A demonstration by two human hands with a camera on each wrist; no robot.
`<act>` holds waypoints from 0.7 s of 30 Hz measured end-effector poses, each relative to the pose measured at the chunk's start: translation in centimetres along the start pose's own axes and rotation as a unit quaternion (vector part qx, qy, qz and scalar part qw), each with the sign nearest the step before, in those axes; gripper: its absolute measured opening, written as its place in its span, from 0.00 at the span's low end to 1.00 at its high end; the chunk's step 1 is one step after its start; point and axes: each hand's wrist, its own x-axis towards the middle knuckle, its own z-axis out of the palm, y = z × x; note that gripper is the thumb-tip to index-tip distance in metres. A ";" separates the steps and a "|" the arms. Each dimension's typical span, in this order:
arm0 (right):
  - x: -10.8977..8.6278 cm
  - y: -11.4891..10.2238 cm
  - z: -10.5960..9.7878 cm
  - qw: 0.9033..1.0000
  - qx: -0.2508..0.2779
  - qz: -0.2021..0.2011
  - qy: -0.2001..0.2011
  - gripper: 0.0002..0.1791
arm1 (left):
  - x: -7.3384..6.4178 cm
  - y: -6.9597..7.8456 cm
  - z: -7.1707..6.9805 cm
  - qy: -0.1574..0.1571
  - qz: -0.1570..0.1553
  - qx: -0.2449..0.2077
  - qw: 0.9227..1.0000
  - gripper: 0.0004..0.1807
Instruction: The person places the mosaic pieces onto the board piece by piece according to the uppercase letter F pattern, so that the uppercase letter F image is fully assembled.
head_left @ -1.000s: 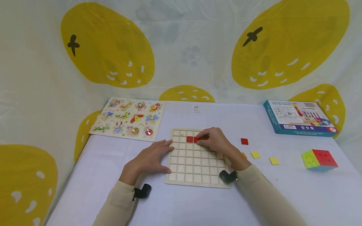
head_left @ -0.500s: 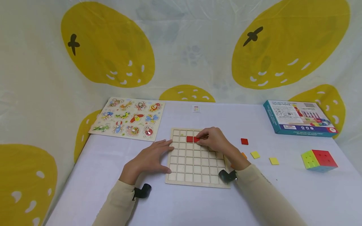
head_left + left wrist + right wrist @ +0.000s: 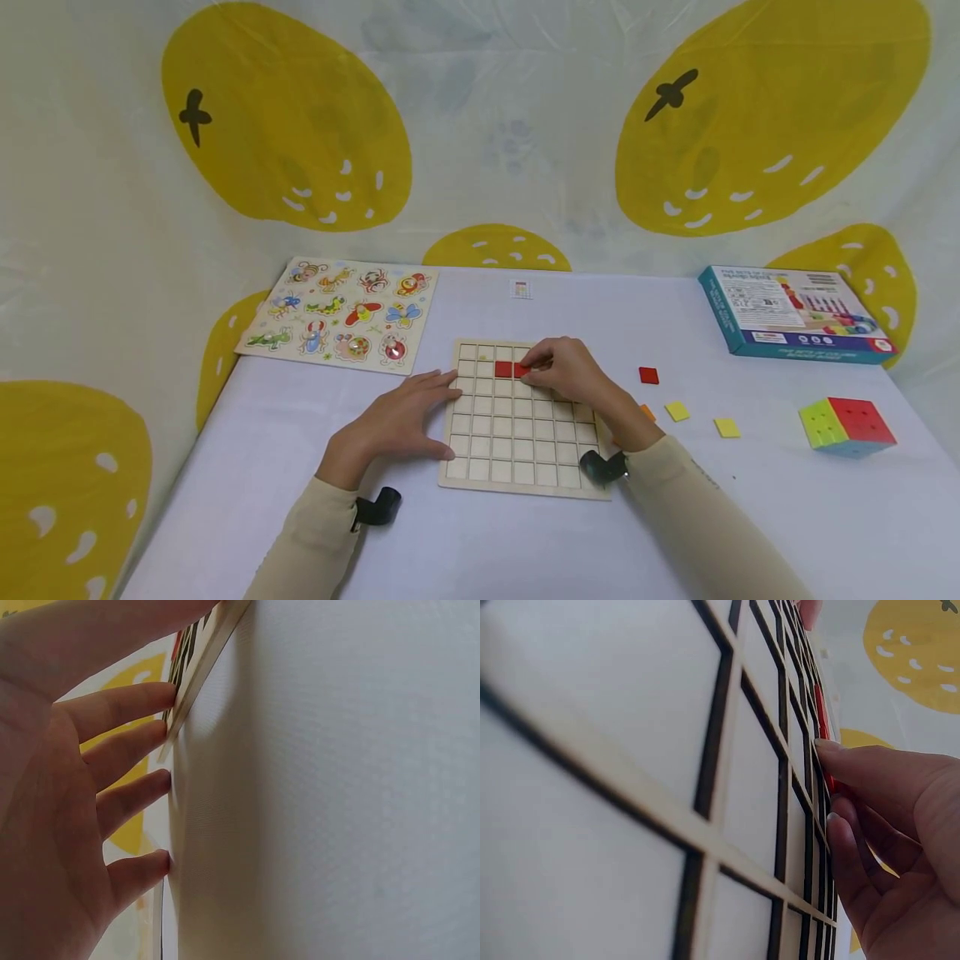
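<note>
A wooden grid board (image 3: 501, 450) lies on the white table in the head view. One red square tile (image 3: 503, 369) fills a cell in its second row. My right hand (image 3: 572, 372) pinches another red tile (image 3: 518, 370) at the cell just right of it; the fingers partly cover it. In the right wrist view, thumb and fingers meet at the red tile, low against the grid. My left hand (image 3: 397, 418) rests at the board's left edge, fingers spread, thumb and fingertips touching the edge. The left wrist view shows those fingers extended, the board's rim beside them.
Right of the board lie a loose red tile (image 3: 648, 376), two yellow tiles (image 3: 677, 410) and orange pieces (image 3: 647, 412) partly behind my wrist. Farther right are a puzzle cube (image 3: 850, 423) and a flat box (image 3: 798, 312). An insect puzzle board (image 3: 341, 315) and small printed card (image 3: 521, 289) lie behind.
</note>
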 end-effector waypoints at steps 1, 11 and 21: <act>0.0 0.1 0.0 1.000 0.000 -0.001 -0.001 0.10 | 0.0 0.0 0.0 0.000 0.001 0.000 1.000 0.47; -0.1 0.1 -0.2 1.000 0.002 -0.002 -0.008 0.10 | -0.1 0.2 -0.2 -0.003 -0.002 -0.003 1.000 0.46; -1.2 0.2 -2.1 0.998 0.049 0.025 0.004 0.19 | 0.0 0.3 -0.2 -0.002 -0.003 0.006 1.000 0.47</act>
